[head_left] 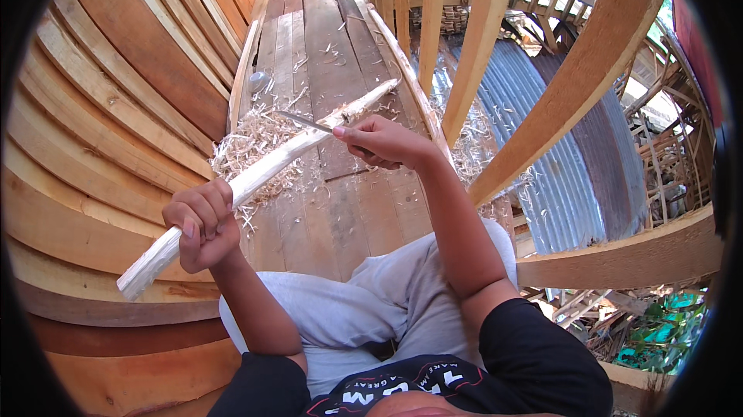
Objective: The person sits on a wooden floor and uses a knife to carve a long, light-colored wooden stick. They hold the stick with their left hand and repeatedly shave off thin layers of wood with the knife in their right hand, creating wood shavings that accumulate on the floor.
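The pale peeled stick (271,163) slants through the left fingers (203,206), clenched around it near its closer end; the right fingers (371,138) grip a knife (300,119), blade over the farther stretch. Curly shavings (251,138) litter the plank floor (309,223).

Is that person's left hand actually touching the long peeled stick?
Touching. The head view shows it plainly: the fingers of the left hand are curled around the stick near its lower-left end.
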Motion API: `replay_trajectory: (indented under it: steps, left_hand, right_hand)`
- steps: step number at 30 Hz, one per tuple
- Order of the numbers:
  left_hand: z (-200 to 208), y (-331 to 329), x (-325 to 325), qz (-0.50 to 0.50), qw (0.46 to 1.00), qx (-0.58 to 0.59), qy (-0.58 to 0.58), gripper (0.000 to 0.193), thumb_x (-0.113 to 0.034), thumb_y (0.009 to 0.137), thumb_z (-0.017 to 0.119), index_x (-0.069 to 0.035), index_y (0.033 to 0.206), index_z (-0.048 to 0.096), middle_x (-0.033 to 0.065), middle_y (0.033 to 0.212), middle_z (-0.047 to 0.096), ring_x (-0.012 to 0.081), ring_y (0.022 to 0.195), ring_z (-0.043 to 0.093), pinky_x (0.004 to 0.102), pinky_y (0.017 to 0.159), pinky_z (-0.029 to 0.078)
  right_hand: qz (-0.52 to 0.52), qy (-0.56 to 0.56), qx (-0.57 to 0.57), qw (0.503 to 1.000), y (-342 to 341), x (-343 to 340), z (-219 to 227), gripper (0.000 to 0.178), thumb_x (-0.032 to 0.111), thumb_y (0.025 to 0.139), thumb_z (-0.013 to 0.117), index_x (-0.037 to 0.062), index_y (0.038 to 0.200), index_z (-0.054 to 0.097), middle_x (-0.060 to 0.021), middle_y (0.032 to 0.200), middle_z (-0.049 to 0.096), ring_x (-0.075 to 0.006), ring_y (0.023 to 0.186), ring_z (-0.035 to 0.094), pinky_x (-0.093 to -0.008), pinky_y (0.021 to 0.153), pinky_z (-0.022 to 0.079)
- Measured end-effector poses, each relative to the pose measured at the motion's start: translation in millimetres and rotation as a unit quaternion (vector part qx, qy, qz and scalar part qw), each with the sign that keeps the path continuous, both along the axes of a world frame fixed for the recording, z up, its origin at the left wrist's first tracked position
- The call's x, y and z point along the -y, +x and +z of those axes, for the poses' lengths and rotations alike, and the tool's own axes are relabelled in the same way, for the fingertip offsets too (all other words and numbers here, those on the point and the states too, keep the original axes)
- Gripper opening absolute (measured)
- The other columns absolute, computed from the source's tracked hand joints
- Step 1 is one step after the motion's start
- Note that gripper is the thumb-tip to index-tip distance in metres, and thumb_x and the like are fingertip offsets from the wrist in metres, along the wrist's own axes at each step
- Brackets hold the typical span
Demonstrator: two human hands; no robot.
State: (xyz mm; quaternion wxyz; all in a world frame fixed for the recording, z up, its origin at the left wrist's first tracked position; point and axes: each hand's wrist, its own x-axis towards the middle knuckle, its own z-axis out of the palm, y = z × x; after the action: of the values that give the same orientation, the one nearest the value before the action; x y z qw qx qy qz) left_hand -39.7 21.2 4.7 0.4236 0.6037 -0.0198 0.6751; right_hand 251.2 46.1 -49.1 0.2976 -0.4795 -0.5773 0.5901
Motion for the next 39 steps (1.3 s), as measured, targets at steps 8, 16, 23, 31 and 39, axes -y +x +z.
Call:
replay_trajectory:
  steps: [8,16,23,31,39]
  left_hand:
    - [1,2,1,-0.001,1.0,0.003,0.005,0.036,-0.017,0.08,0.054,-0.015,0.054,0.029,-0.0033,0.044,0.032,0.0098,0.04,0.026,0.0285,0.051,0.029]
    - [-1,1,0,-0.006,1.0,0.002,0.005,0.036,-0.018,0.08,0.053,-0.016,0.054,0.029,-0.0036,0.045,0.032,0.0094,0.041,0.026,0.0285,0.052,0.029]
    - [-1,1,-2,-0.028,0.999,-0.026,0.023,0.037,-0.019,0.079,0.055,-0.018,0.054,0.028,-0.005,0.046,0.031,0.0088,0.041,0.027,0.0278,0.052,0.03]
    - [8,3,1,-0.091,0.992,-0.061,0.064,0.035,-0.014,0.072,0.063,-0.014,0.048,0.037,-0.0037,0.039,0.038,0.0101,0.032,0.033,0.0252,0.043,0.031]
    - [-1,-2,-11,-0.098,0.993,-0.037,0.048,0.034,-0.012,0.069,0.063,-0.013,0.047,0.037,-0.003,0.038,0.039,0.0107,0.032,0.035,0.0249,0.041,0.032]
  right_hand:
    - [-0.553,0.075,-0.134,0.819,52,-19,-12,0.054,0.056,0.098,0.043,0.0062,0.079,0.051,0.0006,0.058,0.042,-0.0089,0.041,0.034,-0.0271,0.037,0.028]
    - [-0.393,0.017,-0.162,0.905,32,-24,-33,0.033,0.037,0.099,0.049,0.0037,0.096,0.053,0.0007,0.063,0.043,-0.0086,0.042,0.036,-0.0265,0.039,0.032]
    - [-0.217,0.061,0.002,0.974,-3,-20,-52,0.032,0.03,0.089,0.069,0.0001,0.099,0.062,-0.0022,0.072,0.059,-0.0084,0.056,0.05,-0.0266,0.048,0.039]
    - [-0.239,0.145,0.282,0.918,-75,16,-17,0.069,0.045,0.101,0.026,-0.0054,0.075,0.067,-0.0328,0.085,0.064,-0.0499,0.083,0.063,-0.0552,0.082,0.046]
    - [-0.345,0.233,0.383,0.825,-77,8,-49,0.054,0.031,0.095,0.038,0.0,0.06,0.065,-0.0241,0.061,0.062,-0.043,0.058,0.063,-0.0521,0.059,0.052]
